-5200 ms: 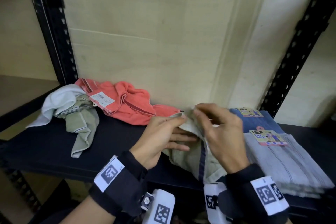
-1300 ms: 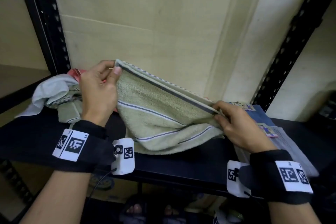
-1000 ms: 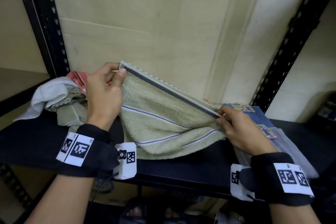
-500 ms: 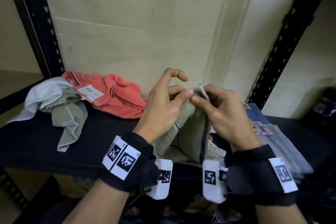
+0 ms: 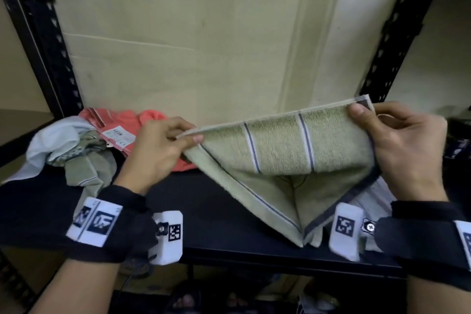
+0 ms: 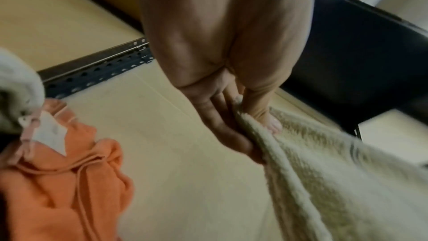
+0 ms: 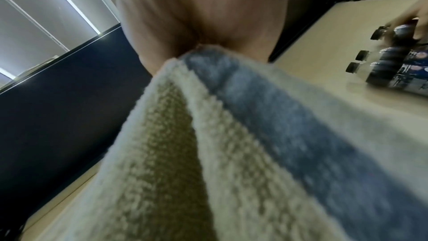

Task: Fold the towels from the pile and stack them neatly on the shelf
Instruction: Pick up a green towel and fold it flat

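A pale green terry towel [image 5: 277,150] hangs stretched between the two hands above the front half of the black shelf [image 5: 224,211], toward its right end. It is doubled over: the top edge runs taut from one hand up to the other, rising to the right, and the two hanging sides slant inward to a point that reaches the shelf's front edge. The looped pile is olive-cream with two thin blue-and-white stripes crossing it from top to bottom, a narrow blue line along the left slanting hem and a broad dark grey-blue band along the right one. The left hand [image 5: 155,150] pinches the towel's left top corner between thumb and curled fingers; in the left wrist view the thumb [image 6: 261,105] presses the pile against the fingers behind it. The right hand [image 5: 405,143] pinches the right top corner, thumb on the near face, fingers curled behind, just where the grey-blue band begins. At the shelf's back left corner lies the unfolded pile: a coral towel [image 5: 142,125] with a white paper label, a white towel [image 5: 53,135] and a crumpled green towel [image 5: 86,168], touching one another. Pale folded fabric [image 5: 369,194] shows under the right hand at the shelf's right end.
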